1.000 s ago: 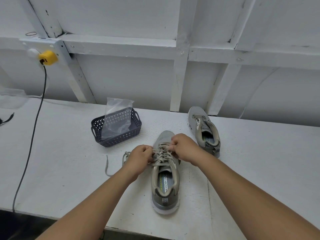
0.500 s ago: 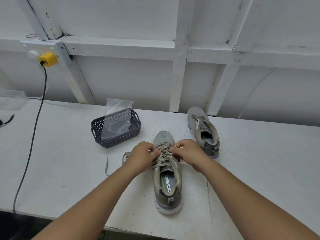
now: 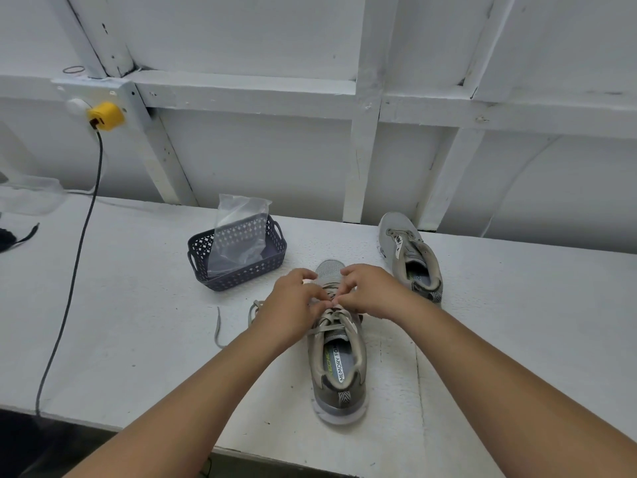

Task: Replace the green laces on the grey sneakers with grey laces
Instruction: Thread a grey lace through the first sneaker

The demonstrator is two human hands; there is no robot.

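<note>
1. Meanwhile, at nine o'clock of the near sneaker, a loose lace end trails across the white table; its colour reads greyish, though whether it is old or new lace cannot be told.
2. At eleven o'clock, a dark perforated basket holds a clear plastic bag, whose contents are not legible.
3. The left hand, fingers curled, pinches lace on the left side of the eyelets.
4. Centre, the near sneaker lies toe away from the person, its laces crossed over the tongue; the work appears to be mid-way on this shoe, with lacing neither stripped nor finished.
5. The right hand, also curled, pinches lace at the upper rows, just beside the left hand.
6. At one o'clock, the second sneaker stands apart from the hands, apparently without lacing across its eyelets, so at least one shoe seems left to do.
</note>
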